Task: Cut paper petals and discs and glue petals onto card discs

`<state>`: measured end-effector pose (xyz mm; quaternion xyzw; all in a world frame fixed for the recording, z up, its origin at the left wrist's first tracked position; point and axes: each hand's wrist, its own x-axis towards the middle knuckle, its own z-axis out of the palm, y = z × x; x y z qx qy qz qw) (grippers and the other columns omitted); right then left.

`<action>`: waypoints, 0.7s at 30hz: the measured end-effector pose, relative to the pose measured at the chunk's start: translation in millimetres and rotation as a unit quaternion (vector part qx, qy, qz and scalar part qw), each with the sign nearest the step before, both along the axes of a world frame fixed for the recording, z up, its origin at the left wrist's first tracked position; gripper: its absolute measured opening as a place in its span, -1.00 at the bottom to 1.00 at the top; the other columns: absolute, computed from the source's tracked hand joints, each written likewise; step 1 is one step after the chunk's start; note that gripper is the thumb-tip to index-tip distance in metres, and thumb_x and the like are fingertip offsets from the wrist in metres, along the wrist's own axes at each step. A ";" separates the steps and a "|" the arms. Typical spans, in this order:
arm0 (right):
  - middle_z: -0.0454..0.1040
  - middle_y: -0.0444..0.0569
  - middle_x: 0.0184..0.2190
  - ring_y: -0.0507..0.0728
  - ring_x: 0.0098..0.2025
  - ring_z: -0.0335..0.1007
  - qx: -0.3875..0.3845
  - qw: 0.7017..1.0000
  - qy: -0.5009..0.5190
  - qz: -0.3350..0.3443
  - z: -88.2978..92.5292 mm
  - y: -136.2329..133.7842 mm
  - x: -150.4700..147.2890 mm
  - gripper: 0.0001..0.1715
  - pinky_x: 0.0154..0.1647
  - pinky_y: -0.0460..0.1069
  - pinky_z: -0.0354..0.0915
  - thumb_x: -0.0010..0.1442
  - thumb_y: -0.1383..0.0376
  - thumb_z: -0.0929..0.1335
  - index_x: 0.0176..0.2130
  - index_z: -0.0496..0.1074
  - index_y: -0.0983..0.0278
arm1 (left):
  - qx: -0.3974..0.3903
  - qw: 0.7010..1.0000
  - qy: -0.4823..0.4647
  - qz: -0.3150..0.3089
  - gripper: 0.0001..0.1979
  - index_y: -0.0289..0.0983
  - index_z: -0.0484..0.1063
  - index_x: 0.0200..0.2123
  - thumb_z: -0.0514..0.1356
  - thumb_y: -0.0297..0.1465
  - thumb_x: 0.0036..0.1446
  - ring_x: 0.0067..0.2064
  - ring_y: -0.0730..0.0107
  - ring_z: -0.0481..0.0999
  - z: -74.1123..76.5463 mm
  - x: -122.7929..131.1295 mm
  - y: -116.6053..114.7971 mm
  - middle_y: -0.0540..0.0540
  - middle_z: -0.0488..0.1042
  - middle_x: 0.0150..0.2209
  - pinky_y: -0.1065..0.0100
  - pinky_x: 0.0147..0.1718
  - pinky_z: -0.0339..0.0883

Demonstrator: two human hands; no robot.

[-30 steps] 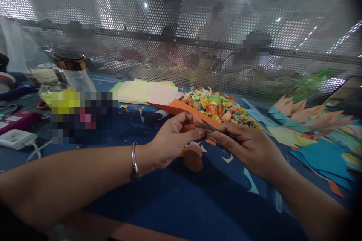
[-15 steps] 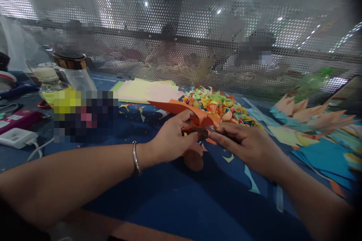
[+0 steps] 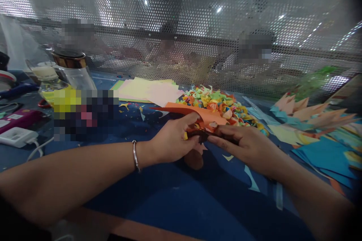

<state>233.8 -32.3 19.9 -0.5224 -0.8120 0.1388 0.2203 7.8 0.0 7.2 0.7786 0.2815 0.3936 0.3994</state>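
My left hand [image 3: 172, 141] pinches an orange sheet of paper [image 3: 195, 112] just above the blue table cover [image 3: 181, 199]; a metal bangle is on that wrist. My right hand [image 3: 244, 147] meets it from the right, fingers closed round a dark thin tool at the paper's edge; it looks like scissors but is mostly hidden. The paper bends upward between the two hands. Right behind them lies a heap of small multicoloured paper pieces [image 3: 223, 107].
A stack of pale yellow and pink sheets [image 3: 147, 90] lies behind left. Blue and orange cut sheets [image 3: 316, 131] spread on the right. A gold-lidded glass jar [image 3: 72, 69] and a white charger [image 3: 17, 135] sit left. A perforated screen [image 3: 181, 37] closes the back; other people sit behind it.
The orange sheet has curled and buckled upward between my hands, and both hands have drawn closer together at its edge. My arms have hardly shifted.
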 end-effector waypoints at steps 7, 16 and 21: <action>0.20 -0.20 -0.68 0.00 -0.63 0.12 -0.013 1.000 0.009 0.007 1.0 -0.3 -0.7 -0.37 -0.61 -0.06 -0.01 0.33 -0.17 0.25 -0.52 0.31 0.21 | 0.003 1.000 0.008 0.005 -0.83 -0.20 0.41 -0.22 0.24 -0.49 0.08 -0.42 0.38 0.38 0.0 -1.0 -2.2 -0.03 0.53 -0.35 0.33 -0.38 0.14; 0.38 -0.13 -0.56 0.05 -0.52 0.27 -0.015 0.999 0.008 0.030 1.5 -2.3 0.7 -0.40 -0.49 -0.03 0.14 0.38 -0.15 0.23 -0.44 0.42 0.20 | -0.047 0.998 -0.046 0.004 -0.71 -0.19 0.32 -0.25 0.34 -0.44 -0.01 -0.32 0.25 0.53 0.1 -0.2 1.0 -0.09 0.57 -0.35 0.30 -0.34 0.24; 0.35 -0.15 -0.57 0.04 -0.53 0.26 0.005 0.999 0.017 0.031 2.5 -2.3 -2.6 -0.45 -0.49 -0.03 0.14 0.39 -0.08 0.25 -0.45 0.40 0.20 | -0.091 0.992 -0.080 -0.034 -0.62 -0.21 0.31 -0.12 0.32 -0.49 -0.02 -0.28 0.25 0.58 1.0 0.2 0.1 -0.11 0.59 -0.30 0.30 -0.30 0.31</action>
